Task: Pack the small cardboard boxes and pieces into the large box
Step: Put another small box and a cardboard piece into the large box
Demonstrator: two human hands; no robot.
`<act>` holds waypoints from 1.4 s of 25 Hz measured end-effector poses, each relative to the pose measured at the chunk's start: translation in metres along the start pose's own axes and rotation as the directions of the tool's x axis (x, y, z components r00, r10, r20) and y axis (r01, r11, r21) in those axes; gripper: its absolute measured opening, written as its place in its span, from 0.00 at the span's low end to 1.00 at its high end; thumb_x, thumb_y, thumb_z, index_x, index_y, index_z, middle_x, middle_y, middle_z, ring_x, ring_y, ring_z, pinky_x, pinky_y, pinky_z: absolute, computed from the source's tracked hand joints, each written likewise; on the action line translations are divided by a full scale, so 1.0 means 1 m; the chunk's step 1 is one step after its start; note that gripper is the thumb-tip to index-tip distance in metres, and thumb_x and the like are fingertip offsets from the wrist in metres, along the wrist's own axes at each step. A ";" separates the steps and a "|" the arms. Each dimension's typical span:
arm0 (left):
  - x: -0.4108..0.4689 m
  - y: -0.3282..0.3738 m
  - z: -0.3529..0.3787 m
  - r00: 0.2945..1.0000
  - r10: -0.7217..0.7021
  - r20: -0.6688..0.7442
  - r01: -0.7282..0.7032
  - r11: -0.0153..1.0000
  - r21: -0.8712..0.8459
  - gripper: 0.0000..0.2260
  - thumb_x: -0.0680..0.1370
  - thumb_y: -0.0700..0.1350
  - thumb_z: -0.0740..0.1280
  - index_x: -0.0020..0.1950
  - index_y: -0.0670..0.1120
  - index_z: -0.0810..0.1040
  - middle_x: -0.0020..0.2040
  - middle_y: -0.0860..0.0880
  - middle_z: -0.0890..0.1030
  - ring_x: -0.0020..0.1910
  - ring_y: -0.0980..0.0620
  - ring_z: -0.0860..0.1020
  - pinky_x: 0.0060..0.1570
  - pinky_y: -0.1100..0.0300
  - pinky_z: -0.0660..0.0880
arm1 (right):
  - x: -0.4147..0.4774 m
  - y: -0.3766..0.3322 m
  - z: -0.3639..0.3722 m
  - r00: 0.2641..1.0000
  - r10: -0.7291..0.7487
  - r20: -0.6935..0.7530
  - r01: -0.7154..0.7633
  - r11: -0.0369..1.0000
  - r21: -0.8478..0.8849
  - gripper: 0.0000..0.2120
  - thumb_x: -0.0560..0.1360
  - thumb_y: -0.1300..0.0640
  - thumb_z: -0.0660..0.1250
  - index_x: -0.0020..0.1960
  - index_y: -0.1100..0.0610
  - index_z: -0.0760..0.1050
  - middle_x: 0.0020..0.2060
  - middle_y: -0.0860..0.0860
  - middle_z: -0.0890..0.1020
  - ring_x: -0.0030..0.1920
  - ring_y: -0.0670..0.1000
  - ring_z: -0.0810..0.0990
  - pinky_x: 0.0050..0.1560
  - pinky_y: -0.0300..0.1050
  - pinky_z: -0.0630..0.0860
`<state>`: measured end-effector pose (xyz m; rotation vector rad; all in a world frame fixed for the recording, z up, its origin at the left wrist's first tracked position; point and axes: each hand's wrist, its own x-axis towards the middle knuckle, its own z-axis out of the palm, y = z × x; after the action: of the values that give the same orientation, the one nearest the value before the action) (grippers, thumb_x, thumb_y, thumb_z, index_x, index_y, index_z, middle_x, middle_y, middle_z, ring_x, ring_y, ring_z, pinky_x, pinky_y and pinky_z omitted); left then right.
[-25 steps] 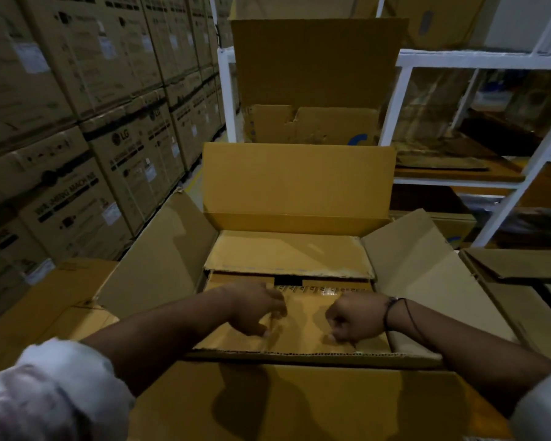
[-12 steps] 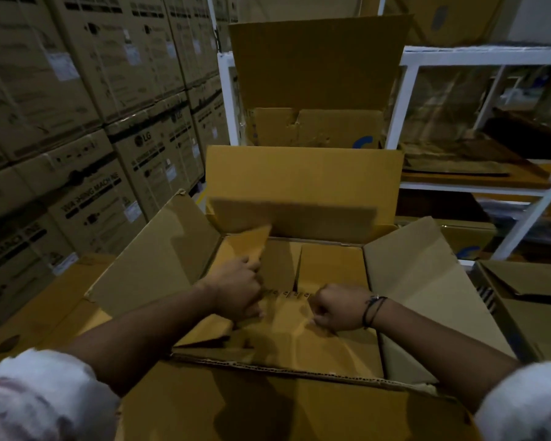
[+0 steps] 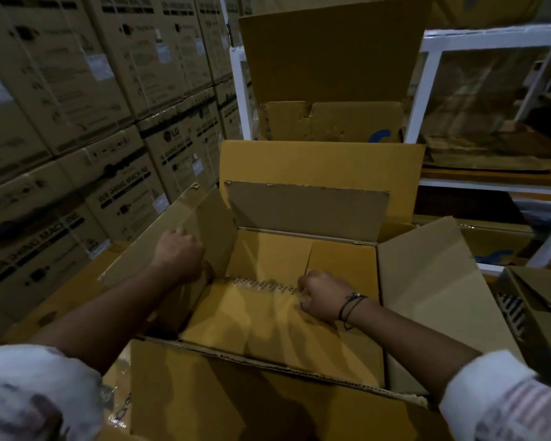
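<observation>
Grip of left hand point(image 3: 180, 251) clamps side flap point(image 3: 215, 226); right hand point(image 3: 320, 297) clamps cardboard piece point(image 3: 261, 323) inside large box point(image 3: 236, 396).

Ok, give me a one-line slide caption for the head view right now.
Left hand grips a raised cardboard flap while right hand pinches the taped near flap inside the open large box.

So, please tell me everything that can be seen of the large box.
The large box is plain brown corrugated cardboard, upright and open, its four flaps spread: the far one stands up, the side ones slant outward, the near one folds down in front. Inside lie yellowish cardboard pieces, one a taped piece. The left hand grips a panel at its left side; the right hand grips the taped piece. What it rests on is hidden.
</observation>
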<state>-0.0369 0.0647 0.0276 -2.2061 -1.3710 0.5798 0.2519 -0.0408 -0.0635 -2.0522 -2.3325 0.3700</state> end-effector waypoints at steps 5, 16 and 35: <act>0.004 0.010 0.029 0.982 -0.050 0.181 0.082 0.981 -0.178 0.17 0.81 0.54 0.63 0.68 0.53 0.77 0.64 0.48 0.78 0.64 0.46 0.75 0.55 0.52 0.76 | 0.007 0.007 0.016 0.987 0.134 0.087 -0.134 0.991 -0.005 0.28 0.76 0.38 0.67 0.71 0.51 0.68 0.66 0.54 0.73 0.66 0.58 0.72 0.62 0.56 0.75; 0.086 -0.013 0.028 0.942 0.154 0.298 -0.027 0.921 -0.389 0.16 0.81 0.59 0.64 0.58 0.49 0.81 0.50 0.50 0.82 0.49 0.49 0.80 0.53 0.52 0.80 | -0.021 -0.031 -0.059 0.986 0.122 -0.114 -0.123 0.992 -0.002 0.15 0.81 0.41 0.60 0.53 0.51 0.78 0.46 0.49 0.78 0.45 0.50 0.77 0.39 0.46 0.74; 0.068 0.107 -0.018 0.687 0.685 0.240 -0.531 0.700 -0.478 0.14 0.80 0.55 0.67 0.47 0.47 0.86 0.40 0.53 0.86 0.40 0.53 0.83 0.47 0.56 0.80 | -0.033 -0.064 -0.022 0.838 -0.189 0.511 0.396 0.856 -0.333 0.24 0.81 0.40 0.59 0.73 0.51 0.69 0.67 0.54 0.74 0.61 0.59 0.72 0.56 0.58 0.74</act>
<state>0.0771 0.0821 -0.0289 -3.0312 -0.9013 1.1549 0.1977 -0.0766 -0.0253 -1.8365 -3.2350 0.4004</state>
